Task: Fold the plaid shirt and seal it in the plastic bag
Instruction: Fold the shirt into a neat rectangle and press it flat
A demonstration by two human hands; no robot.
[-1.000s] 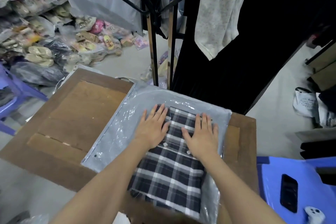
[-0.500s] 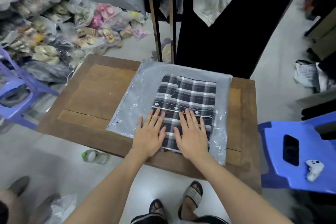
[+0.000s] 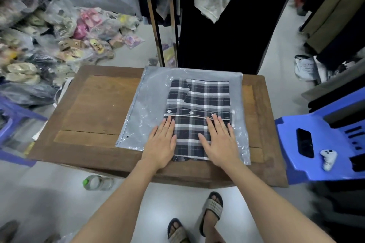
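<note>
**Two flat hands are pressing the folded plaid shirt inside the plastic bag on the wooden table.**
The left hand and right hand are lying palm-down with straight fingers on the shirt's near half, gripping nothing. The shirt is sitting toward the bag's right side, with its collar at the far end. It is probably soft, light and easily rumpled, so it is best lifted by the bag's edges. The film is looking slick and is likely to slide over the cloth. The wrists are hiding part of the bag's near edge, so whether its mouth is sealed cannot be told.
</note>
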